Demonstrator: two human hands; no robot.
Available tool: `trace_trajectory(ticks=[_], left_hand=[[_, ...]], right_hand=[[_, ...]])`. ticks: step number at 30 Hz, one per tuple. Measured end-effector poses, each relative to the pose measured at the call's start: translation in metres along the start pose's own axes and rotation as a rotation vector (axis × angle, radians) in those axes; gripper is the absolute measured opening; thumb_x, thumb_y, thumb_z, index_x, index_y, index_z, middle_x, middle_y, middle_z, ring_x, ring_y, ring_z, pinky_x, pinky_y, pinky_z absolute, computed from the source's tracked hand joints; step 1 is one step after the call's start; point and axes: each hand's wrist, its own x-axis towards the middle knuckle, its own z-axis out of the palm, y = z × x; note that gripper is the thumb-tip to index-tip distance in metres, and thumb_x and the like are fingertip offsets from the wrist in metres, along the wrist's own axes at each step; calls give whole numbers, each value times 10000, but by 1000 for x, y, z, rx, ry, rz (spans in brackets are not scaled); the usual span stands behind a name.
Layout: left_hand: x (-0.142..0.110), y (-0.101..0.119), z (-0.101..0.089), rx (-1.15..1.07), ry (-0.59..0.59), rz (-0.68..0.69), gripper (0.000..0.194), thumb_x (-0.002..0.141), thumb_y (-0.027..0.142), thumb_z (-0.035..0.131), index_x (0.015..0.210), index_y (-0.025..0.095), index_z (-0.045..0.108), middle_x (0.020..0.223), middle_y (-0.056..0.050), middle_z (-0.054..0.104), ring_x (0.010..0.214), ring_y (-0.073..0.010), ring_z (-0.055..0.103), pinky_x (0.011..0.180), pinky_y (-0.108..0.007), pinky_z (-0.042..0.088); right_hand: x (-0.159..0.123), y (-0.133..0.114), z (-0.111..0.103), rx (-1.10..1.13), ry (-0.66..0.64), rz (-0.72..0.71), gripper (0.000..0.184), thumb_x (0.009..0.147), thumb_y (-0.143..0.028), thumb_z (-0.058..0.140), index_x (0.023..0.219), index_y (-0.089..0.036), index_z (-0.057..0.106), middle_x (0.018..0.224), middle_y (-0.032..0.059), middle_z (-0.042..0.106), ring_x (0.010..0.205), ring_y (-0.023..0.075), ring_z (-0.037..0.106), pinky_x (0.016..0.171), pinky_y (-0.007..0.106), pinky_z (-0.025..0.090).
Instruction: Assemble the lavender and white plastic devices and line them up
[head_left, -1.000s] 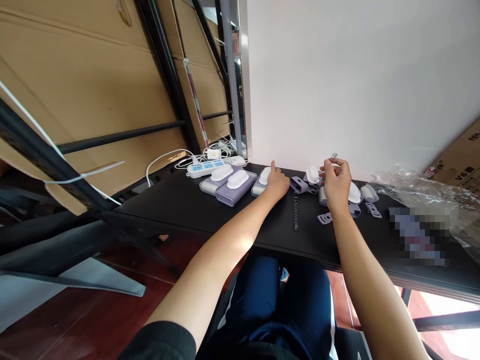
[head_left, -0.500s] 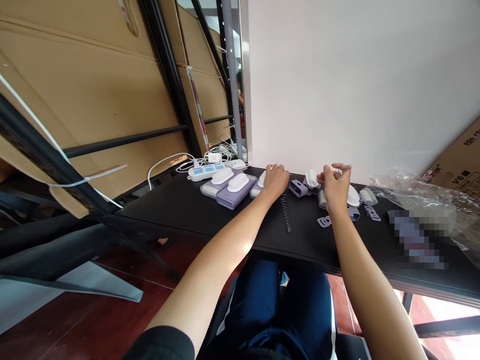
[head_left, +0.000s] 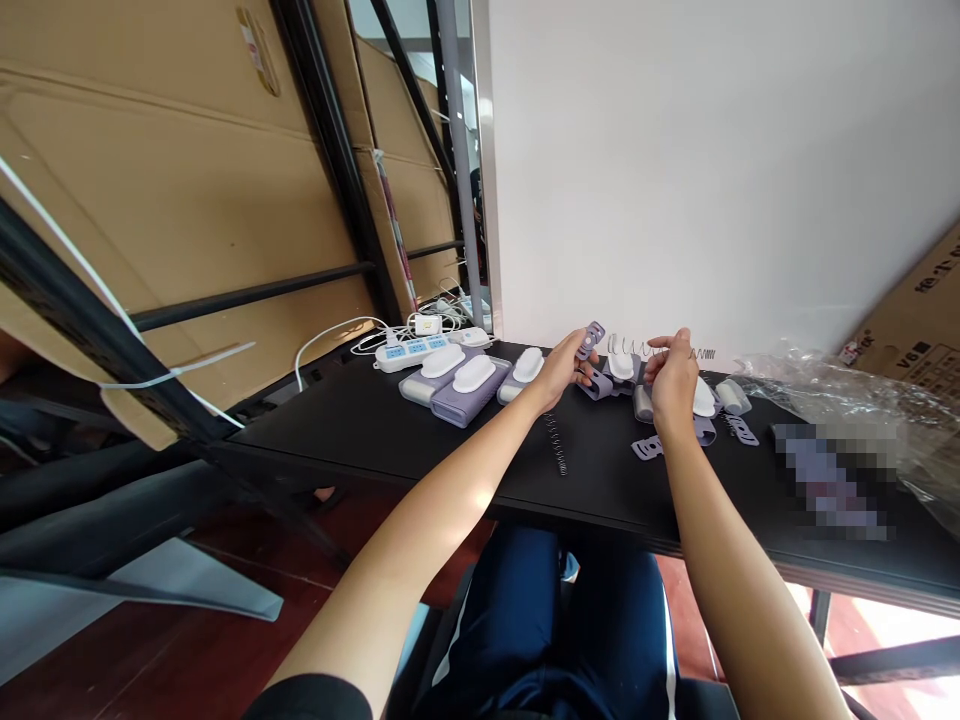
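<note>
The left hand pinched a slotted purple clip between thumb and fingers; the right hand, fingers curled, gripped a spring, coils showing on both its sides. Bodyward of the hands, the black tabletop reached its front edge, another spring lying nearer the left. Far right of the right hand, a carton read "V6".

L fingers w/ purple pc, R fingers w/ spring
</note>
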Motion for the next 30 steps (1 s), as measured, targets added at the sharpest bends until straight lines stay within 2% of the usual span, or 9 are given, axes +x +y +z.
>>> trace_trajectory(ticks=[4, 8, 13, 18, 20, 25, 30], left_hand=[[-3, -6, 4, 11, -48, 14, 360, 1025, 478, 436, 1157, 198, 620, 885, -28, 641, 627, -101, 574, 562, -227, 503], [-5, -8, 6, 23, -82, 34, 393, 1033, 466, 427, 1267, 211, 613, 937, -44, 658, 656, -107, 584, 578, -225, 514], [-6, -8, 6, 41, -67, 57, 412, 1018, 506, 468, 1289, 230, 612, 912, -42, 625, 682, -117, 578, 593, -228, 505], [-5, -9, 6, 36, -64, 92, 422, 993, 520, 511, 1281, 231, 621, 845, -20, 597, 666, -120, 568, 601, -237, 504], [-5, -9, 6, 27, -66, 105, 405, 987, 517, 523, 1242, 225, 637, 827, -16, 591, 666, -123, 569, 600, -238, 502], [-5, -9, 6, 6, -65, 118, 350, 989, 472, 529, 1174, 197, 645, 827, -16, 593, 650, -116, 561, 586, -235, 498], [-4, -10, 4, 16, -96, 127, 331, 986, 478, 518, 1043, 174, 638, 824, -16, 600, 645, -110, 563, 574, -228, 495]], right_hand=[[-4, -4, 5, 154, -133, 48, 711, 883, -853, 354, 886, -206, 649, 608, 18, 623, 533, 160, 595, 543, 281, 491], [-8, -5, 8, 128, -132, -23, 621, 878, -790, 496, 896, -197, 680, 664, 37, 690, 586, 167, 648, 587, 285, 536], [-10, -3, 8, 65, -132, -98, 516, 884, -704, 572, 945, -204, 687, 718, 23, 698, 670, 178, 673, 643, 302, 553], [-11, -1, 10, -42, -342, -165, 410, 838, -527, 699, 1127, -238, 661, 847, 1, 678, 837, 183, 660, 716, 297, 532], [-11, 2, 11, -89, -383, -209, 389, 836, -455, 700, 1158, -242, 655, 892, 4, 671, 864, 175, 647, 752, 296, 515], [-10, 6, 12, -76, -365, -201, 374, 833, -445, 690, 1133, -224, 655, 971, 37, 708, 897, 188, 671, 791, 321, 521], [-6, 6, 12, 48, -325, -101, 412, 783, -508, 753, 1041, -199, 667, 973, 66, 744, 923, 218, 702, 829, 366, 538]])
